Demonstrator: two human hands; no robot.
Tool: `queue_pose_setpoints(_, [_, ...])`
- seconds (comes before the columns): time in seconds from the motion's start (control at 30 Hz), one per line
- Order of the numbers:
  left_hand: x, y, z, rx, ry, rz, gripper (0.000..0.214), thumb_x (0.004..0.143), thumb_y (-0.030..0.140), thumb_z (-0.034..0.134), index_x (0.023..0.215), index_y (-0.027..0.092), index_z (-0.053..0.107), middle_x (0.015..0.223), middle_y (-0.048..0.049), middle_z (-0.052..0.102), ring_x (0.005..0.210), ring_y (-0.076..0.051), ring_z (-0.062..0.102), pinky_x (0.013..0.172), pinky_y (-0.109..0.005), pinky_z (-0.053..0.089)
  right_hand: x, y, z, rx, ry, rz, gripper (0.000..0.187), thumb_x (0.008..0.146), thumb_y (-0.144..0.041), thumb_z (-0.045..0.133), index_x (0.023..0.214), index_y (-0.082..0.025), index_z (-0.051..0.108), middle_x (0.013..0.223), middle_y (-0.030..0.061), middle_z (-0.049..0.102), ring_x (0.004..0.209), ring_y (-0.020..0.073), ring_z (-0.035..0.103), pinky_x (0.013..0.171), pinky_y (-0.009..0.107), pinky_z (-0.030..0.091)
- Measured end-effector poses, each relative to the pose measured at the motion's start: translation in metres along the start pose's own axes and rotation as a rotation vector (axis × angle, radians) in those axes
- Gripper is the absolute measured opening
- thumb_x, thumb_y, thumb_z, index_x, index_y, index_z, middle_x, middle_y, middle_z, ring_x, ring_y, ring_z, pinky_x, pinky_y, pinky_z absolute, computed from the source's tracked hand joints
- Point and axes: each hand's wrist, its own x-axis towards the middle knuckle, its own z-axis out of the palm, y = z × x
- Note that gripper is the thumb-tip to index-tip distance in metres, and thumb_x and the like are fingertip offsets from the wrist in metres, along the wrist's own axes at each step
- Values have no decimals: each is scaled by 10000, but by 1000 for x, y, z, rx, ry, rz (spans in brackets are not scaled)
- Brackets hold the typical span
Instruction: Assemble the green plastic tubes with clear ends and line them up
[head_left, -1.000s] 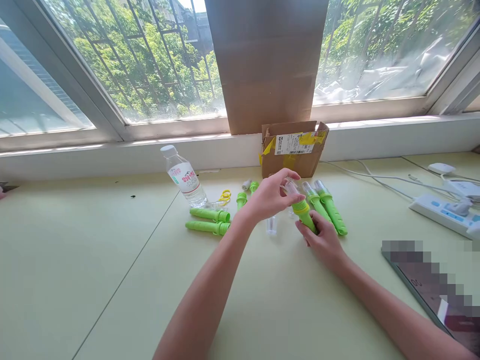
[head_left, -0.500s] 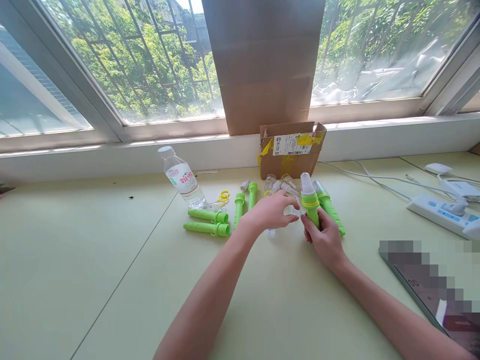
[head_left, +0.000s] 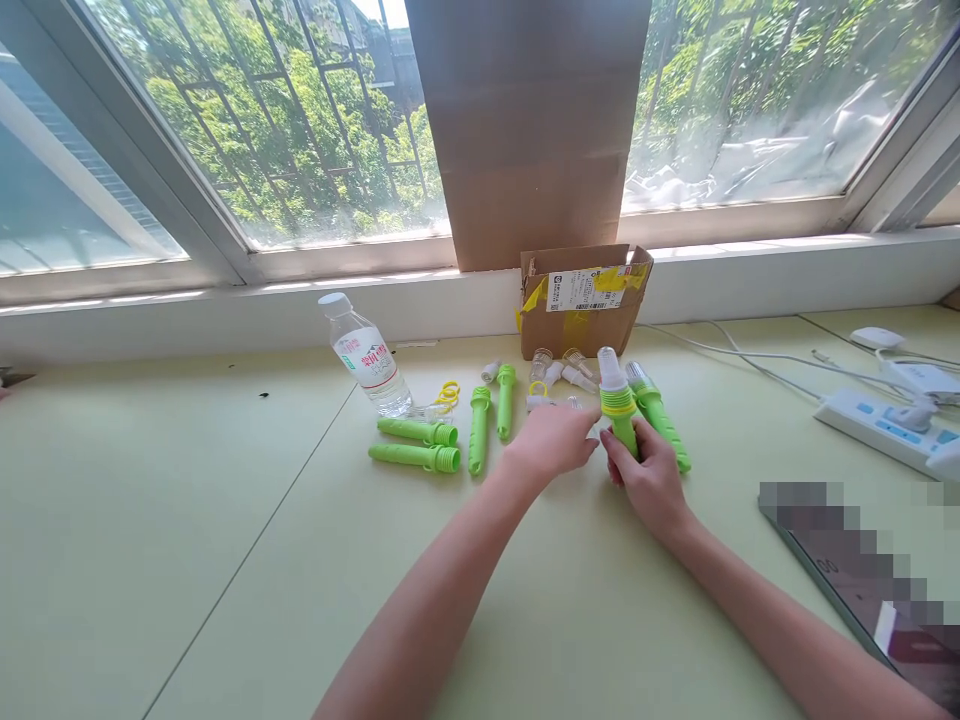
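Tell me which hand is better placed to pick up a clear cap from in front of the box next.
Probably the left hand: it is nearer the clear caps by the box, though I cannot tell whether it holds anything. The right hand is occupied gripping a green tube.

My bare left forearm (head_left: 442, 580) enters at the bottom edge, left of centre, and slants up to my left hand (head_left: 553, 440) near mid-frame, back upward and pointing right. My bare right forearm (head_left: 780, 600) comes in from the lower right corner; my right hand (head_left: 649, 468), right of centre, is curled in a closed grip. Hands close together; contact between them cannot be determined.
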Motion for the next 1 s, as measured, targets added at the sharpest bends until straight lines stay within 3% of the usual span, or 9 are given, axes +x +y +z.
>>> queue_pose_setpoints(0.2, [0,2,4,1,-56,-32,257,881,311,448,1073,211,588,838,-83,665,801,-259,648,653,-337,482,1,0,1,-6,-5,12,243,836,-423,594,758,-223,480,536,-62,441,459,111,399,446,260,325])
queue_pose_setpoints(0.43, [0,-2,2,-106,-41,-12,288,883,301,432,1099,242,614,910,-93,652,860,-257,641,717,-352,489,0,0,0,-6,-7,-3,227,835,-412,598,773,-218,498,560,-57,453,481,109,408,463,256,334])
queue_pose_setpoints(0.6, [-3,-17,-16,-359,38,-53,370,866,331,466,1228,293,534,976,-26,665,895,-212,621,745,-313,487,0,-1,0,6,-22,36,256,839,-421,591,738,-225,460,514,-64,439,450,109,399,441,252,328])
queue_pose_setpoints(0.73, [-9,-31,-34,-579,153,-101,440,848,254,444,1282,320,480,975,-1,634,809,-147,604,728,-267,486,0,-2,1,4,-33,42,280,845,-413,583,705,-228,426,509,-67,417,453,104,386,439,243,325])
queue_pose_setpoints(0.87, [-13,-38,-46,-780,206,-120,553,815,196,440,1353,317,396,1012,-28,584,751,-116,583,629,-227,489,-1,-1,2,-26,-41,25,261,839,-402,587,716,-230,434,526,-66,405,456,103,384,428,240,306])
queue_pose_setpoints(1.0, [-16,-33,-54,-881,237,-71,636,785,160,465,1391,312,345,1179,-74,522,913,-146,588,628,-208,497,-1,1,2,-59,-53,14,241,835,-406,583,733,-232,452,532,-63,413,455,111,400,427,247,311])
